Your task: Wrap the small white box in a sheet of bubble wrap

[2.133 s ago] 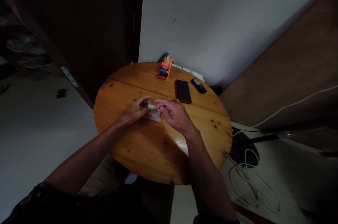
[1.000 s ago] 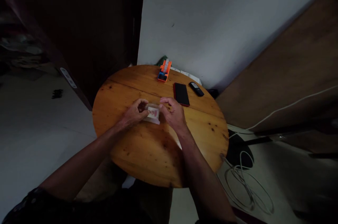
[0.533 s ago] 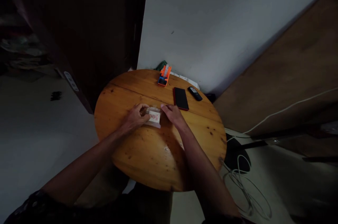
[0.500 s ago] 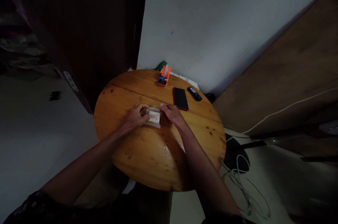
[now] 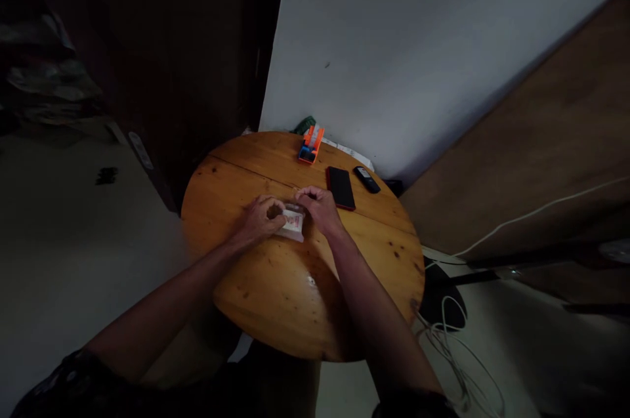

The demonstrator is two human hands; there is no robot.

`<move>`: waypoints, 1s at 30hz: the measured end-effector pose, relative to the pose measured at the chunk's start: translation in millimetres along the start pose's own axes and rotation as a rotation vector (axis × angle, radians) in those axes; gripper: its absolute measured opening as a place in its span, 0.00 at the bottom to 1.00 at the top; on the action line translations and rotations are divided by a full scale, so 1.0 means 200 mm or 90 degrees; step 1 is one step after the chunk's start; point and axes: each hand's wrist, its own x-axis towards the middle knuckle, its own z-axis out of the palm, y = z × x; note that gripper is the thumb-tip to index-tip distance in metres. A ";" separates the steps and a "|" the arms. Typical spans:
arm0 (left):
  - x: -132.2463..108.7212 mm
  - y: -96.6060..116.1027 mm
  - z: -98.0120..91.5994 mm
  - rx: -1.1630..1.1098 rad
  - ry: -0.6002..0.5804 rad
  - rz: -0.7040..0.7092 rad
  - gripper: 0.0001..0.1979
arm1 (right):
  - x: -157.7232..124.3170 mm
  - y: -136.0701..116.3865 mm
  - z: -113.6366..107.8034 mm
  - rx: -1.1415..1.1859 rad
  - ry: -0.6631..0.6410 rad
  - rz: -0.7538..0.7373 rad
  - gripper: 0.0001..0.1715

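Note:
A small white packet with red print (image 5: pixel 294 222), in what looks like clear wrapping, lies on the round wooden table (image 5: pixel 275 287). My left hand (image 5: pixel 264 216) grips its left side, with thumb and fingers curved around that edge. At the packet's upper right corner, my right hand (image 5: pixel 317 205) is closed in a pinch, thumb against fingertips. Whatever sits in that pinch is too small to make out. Just right of my right hand lies a flat black rectangular thing with a red edge (image 5: pixel 340 187).
An orange and blue tape dispenser (image 5: pixel 311 145) stands near the table's far edge. A black handset (image 5: pixel 367 179) lies at the far right. Behind the table rises a pale wall (image 5: pixel 394 44). A white cable (image 5: pixel 457 346) is coiled on the floor at right.
My right hand has shifted slightly up at the packet's far corner, its fingers now pinched together. My left hand keeps its hold on the packet. The whole view has moved a little.

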 end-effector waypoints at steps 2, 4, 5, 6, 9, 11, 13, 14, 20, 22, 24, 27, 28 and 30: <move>0.01 0.00 0.00 0.011 0.004 -0.008 0.07 | -0.04 -0.02 0.00 -0.013 -0.007 -0.034 0.09; 0.01 -0.01 0.01 0.019 0.008 -0.018 0.07 | -0.08 -0.03 0.00 -0.033 -0.018 -0.074 0.09; 0.01 -0.01 0.01 0.021 0.009 -0.020 0.07 | -0.11 -0.03 0.00 -0.049 -0.025 -0.090 0.08; 0.01 -0.02 0.01 0.023 0.009 -0.019 0.06 | -0.13 -0.03 0.00 -0.069 -0.031 -0.103 0.07; 0.01 -0.03 0.00 0.018 -0.002 -0.006 0.04 | -0.19 -0.03 -0.02 -0.157 -0.042 -0.156 0.06; 0.01 -0.04 0.00 0.005 -0.008 0.002 0.04 | -0.23 -0.03 -0.03 -0.248 -0.045 -0.222 0.05; 0.01 -0.05 0.00 -0.014 -0.008 0.005 0.05 | -0.25 -0.04 -0.04 -0.351 -0.047 -0.290 0.05; 0.02 -0.06 0.00 -0.023 -0.007 0.006 0.05 | -0.26 -0.04 -0.04 -0.396 -0.045 -0.315 0.06; 0.01 -0.07 0.00 -0.046 -0.007 0.001 0.10 | -0.30 -0.06 -0.03 -0.511 -0.034 -0.395 0.09; 0.00 -0.07 0.00 -0.053 -0.002 -0.021 0.13 | -0.31 -0.06 -0.03 -0.524 -0.033 -0.412 0.10; -0.01 -0.07 0.00 -0.065 -0.004 -0.034 0.16 | -0.31 -0.05 -0.04 -0.531 -0.043 -0.429 0.11; -0.01 -0.07 0.00 -0.077 -0.022 -0.027 0.17 | -0.31 -0.05 -0.05 -0.540 -0.075 -0.449 0.13; -0.01 -0.07 0.00 -0.078 -0.028 -0.020 0.16 | -0.31 -0.06 -0.05 -0.547 -0.085 -0.451 0.13; -0.01 -0.06 0.00 -0.084 -0.031 0.001 0.15 | -0.33 -0.07 -0.06 -0.567 -0.102 -0.449 0.13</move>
